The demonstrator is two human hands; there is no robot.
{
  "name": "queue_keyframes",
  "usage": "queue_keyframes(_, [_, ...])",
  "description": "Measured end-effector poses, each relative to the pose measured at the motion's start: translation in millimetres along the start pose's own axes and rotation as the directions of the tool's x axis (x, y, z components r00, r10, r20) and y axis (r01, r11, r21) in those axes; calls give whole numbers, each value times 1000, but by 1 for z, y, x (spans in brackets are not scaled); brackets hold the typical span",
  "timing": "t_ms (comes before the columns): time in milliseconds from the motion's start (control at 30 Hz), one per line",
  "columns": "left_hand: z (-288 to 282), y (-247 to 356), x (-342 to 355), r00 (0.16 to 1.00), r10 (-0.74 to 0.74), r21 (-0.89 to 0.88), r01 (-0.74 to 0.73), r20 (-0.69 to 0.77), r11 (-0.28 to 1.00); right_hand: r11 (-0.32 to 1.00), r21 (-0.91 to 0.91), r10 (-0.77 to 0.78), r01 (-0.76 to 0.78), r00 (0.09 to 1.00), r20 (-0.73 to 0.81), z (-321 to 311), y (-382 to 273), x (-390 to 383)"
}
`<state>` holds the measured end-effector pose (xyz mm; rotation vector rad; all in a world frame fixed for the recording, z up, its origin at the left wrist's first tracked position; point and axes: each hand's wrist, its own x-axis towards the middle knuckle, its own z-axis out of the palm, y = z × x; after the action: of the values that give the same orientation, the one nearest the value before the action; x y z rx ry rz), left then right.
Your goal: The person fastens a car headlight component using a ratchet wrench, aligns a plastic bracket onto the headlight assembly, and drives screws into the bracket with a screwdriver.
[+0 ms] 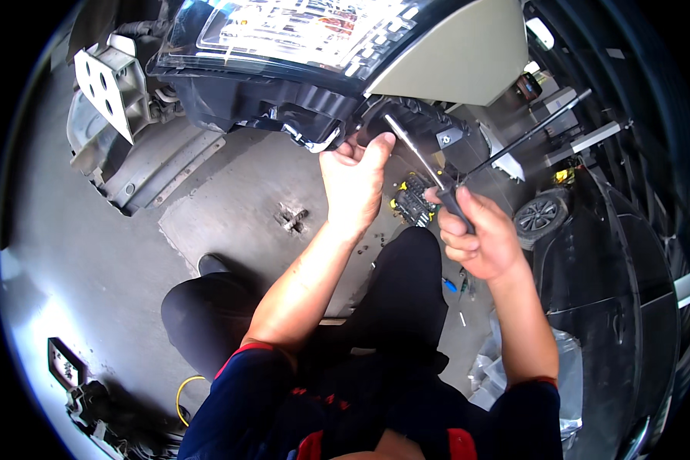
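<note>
In my right hand is a screwdriver with a dark handle and a long silver shaft. The fingers wrap round its handle, and the shaft slants up and left toward the underside of a car's headlight. My left hand reaches up against the black plastic housing below the lamp. Its fingers are curled, with the thumb raised close to the shaft's tip; what the fingertips grip is hidden. Beside the lamp, a pale body panel curves off to the right.
A metal bumper beam with a white bracket sits at left. On the floor are an open tool set, a blue-handled tool, small loose parts and clear plastic sheeting. A dark car stands at right.
</note>
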<state>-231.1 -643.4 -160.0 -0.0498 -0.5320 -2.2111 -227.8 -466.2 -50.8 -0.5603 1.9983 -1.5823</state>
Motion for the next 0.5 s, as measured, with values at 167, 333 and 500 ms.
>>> queue_keyframes(167, [3, -4, 1, 999, 5, 9, -4, -39, 1000, 996, 60, 62, -63, 998, 12, 0, -5, 2])
queue_keyframes(333, [2, -7, 2, 999, 28, 3, -28, -33, 1000, 285, -844, -738, 455, 666, 110, 5, 18, 3])
queue_keyframes(500, [1, -5, 1, 1000, -9, -2, 9, 14, 1000, 1000, 8, -5, 5, 1000, -27, 2, -2, -4])
